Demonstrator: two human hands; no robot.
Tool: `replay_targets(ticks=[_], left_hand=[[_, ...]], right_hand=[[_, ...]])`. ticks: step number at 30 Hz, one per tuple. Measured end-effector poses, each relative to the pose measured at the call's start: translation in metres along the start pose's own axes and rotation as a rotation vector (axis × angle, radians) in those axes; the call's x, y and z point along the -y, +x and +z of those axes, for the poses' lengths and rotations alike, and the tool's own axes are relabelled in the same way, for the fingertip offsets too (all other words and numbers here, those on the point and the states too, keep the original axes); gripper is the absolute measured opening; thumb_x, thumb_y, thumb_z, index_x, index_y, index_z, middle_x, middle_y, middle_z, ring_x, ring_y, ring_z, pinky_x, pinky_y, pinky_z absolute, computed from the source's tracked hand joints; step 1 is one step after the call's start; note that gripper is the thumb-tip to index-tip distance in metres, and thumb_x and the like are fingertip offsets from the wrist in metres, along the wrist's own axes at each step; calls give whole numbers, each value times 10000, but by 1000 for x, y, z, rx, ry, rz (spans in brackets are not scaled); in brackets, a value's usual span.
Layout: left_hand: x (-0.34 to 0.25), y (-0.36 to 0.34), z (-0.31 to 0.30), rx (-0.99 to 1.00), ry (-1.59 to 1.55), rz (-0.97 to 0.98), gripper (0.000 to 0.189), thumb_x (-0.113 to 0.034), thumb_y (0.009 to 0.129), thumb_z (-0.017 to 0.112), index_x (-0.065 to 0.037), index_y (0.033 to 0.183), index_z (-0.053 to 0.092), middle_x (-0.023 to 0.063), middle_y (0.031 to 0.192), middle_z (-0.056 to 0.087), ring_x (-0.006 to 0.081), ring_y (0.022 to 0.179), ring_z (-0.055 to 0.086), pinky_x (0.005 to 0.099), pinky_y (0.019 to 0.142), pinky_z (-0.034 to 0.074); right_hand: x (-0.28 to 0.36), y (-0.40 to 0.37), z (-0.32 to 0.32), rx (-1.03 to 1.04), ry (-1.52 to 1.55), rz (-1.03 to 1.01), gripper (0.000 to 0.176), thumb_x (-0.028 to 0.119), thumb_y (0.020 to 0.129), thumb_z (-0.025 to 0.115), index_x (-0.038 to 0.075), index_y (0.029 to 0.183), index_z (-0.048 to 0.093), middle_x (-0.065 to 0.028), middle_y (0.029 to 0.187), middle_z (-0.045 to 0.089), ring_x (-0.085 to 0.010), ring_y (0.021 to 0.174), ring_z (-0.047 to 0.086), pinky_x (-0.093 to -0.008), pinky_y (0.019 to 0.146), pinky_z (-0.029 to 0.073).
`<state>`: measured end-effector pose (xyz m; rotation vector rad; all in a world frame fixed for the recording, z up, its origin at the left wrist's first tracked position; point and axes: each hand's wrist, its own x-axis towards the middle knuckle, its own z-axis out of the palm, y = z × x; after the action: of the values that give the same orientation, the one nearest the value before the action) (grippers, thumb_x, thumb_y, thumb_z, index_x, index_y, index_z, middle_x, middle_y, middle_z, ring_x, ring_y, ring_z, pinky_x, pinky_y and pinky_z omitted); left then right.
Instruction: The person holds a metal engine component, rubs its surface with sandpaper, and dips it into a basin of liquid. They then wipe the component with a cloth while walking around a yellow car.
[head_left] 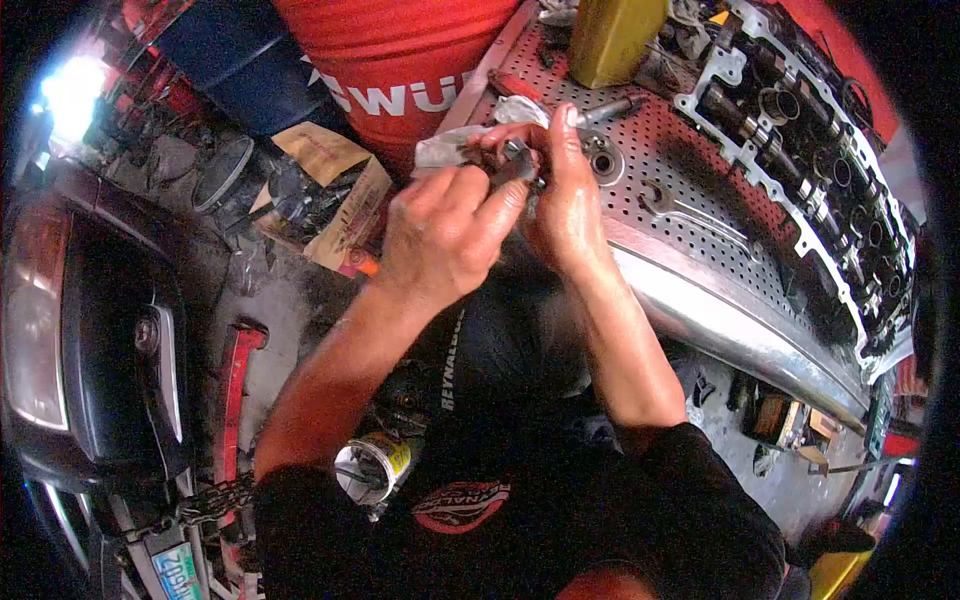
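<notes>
My left hand [448, 222] is closed, its thumb and fingers pinching a small shiny metal part [518, 160]. My right hand [565, 190] is curled around the far side of the same part, with its thumb pointing up. The fingers cover much of the part, so its exact kind is hard to make out. A whitish rag or plastic piece [440, 152] shows just beyond my fingers. Right of my right hand, a round metal ring-shaped part [604, 163] lies on the perforated metal bench [640, 232]. A combination wrench [695, 215] rests farther right.
An engine cylinder head [790, 165] with camshafts occupies the bench's right side. A yellow container [615, 45] stands at the back. Red [400, 70] and blue [235, 60] drums, a cardboard box [340, 205], a white bucket [368, 470] and a dark vehicle [110, 330] surround me.
</notes>
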<state>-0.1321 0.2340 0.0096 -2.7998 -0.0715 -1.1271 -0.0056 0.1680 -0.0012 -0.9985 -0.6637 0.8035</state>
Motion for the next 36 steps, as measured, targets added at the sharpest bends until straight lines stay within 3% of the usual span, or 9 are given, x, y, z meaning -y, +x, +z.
replay_targets(ticks=[4,7,12,20,23,24,32,35,36], left_hand=[[-34,-4,6,8,-1393,-880,231,-32,921,545,-27,1125,654,82,789,650,108,656,585,253,563,455],[-36,-4,10,-33,-1296,-794,230,-43,903,566,-47,1114,656,64,756,618,118,657,579,282,549,464],[-7,-3,16,-180,-67,-80,233,-87,760,617,-84,989,661,84,699,491,273,640,583,390,551,493],[-30,-5,8,42,-1646,-921,262,-54,936,558,-21,1190,615,-9,678,525,62,563,461,243,478,385],[-13,-4,17,-152,-119,-96,302,4,853,554,-19,1142,638,125,745,621,246,653,612,322,575,503],[-13,-3,12,-85,-143,-124,334,40,808,536,-9,1123,637,158,773,624,327,698,620,347,605,519],[-34,-2,11,1,-1463,-916,224,3,894,564,-5,1102,647,15,677,531,133,522,507,284,457,401],[-9,-4,21,-193,-127,-93,282,-42,835,601,-53,1111,659,85,745,569,217,629,580,356,525,479],[-12,-1,20,-234,-218,-124,315,42,758,618,-25,1063,666,146,725,560,332,620,584,397,527,468]], right_hand=[[4,-5,2,23,232,-1,657,575,995,253,5,802,517,-117,924,569,-260,1005,560,-386,955,422],[3,-7,-2,11,129,-16,662,573,995,256,-4,812,523,-124,940,561,-263,1029,544,-393,963,414],[-3,2,-1,-85,-123,-10,820,654,964,178,-29,907,628,-134,854,669,-197,770,594,-346,774,465],[-4,-2,-4,-74,-11,-47,829,668,956,183,-26,904,634,-126,843,664,-188,779,578,-313,774,451],[-2,-3,-2,-74,-101,-23,812,647,967,179,-11,893,648,-120,823,662,-185,763,579,-318,767,453],[-1,-3,-2,-70,-158,-26,805,638,972,178,-5,887,654,-118,817,663,-186,761,581,-323,767,454],[3,-5,-4,-25,134,4,723,626,967,281,-22,804,556,-150,924,596,-278,963,585,-388,920,446],[1,3,-3,-83,-134,7,810,644,966,191,-21,864,642,-109,827,621,-204,801,548,-342,772,428],[-1,3,-3,-97,-150,8,830,648,965,171,-20,874,655,-101,809,621,-191,771,537,-334,747,422]])
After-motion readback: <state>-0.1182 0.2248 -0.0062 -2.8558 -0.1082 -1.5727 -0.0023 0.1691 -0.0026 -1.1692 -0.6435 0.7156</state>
